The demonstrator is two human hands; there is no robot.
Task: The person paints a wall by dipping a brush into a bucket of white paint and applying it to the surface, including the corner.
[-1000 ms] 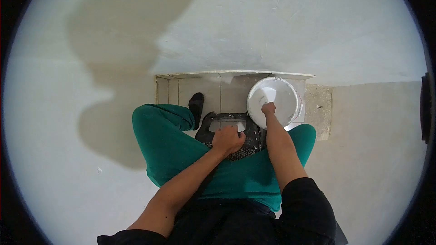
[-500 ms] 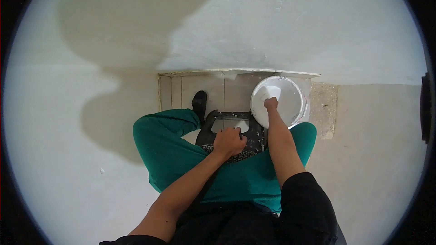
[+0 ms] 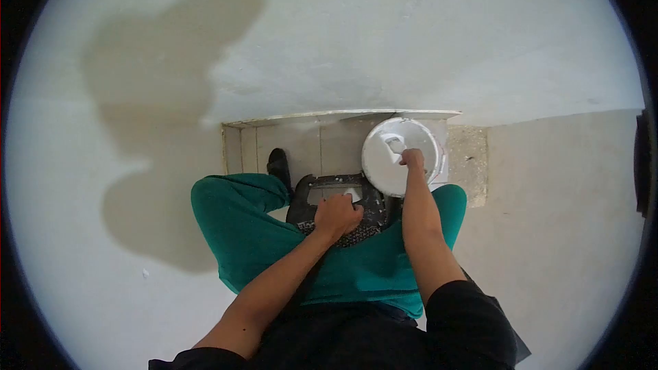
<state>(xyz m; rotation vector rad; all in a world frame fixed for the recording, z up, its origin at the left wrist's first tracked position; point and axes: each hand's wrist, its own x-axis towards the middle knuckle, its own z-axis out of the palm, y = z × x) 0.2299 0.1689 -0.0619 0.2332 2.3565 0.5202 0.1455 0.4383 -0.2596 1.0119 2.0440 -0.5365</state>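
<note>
The left hand [image 3: 338,216] curled over a black, white-flecked stool [image 3: 372,207], beside a small white piece [image 3: 354,193]; whether it gripped that was unclear. Farther off, the right hand [image 3: 412,158] clenched a tool [image 3: 395,146], its visible end white-coated, inside the white-smeared bucket [image 3: 373,168].

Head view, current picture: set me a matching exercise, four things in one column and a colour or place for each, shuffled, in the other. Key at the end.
Column one
1. Right hand
2. Left hand
3. Trousers
4. Shoe

Column two
a. green, over bent legs
b. over the black seat with the perforated part
c. at the open top of the white bucket
d. black, on the tiled floor

Right pairs: 1-c, 2-b, 3-a, 4-d
</note>
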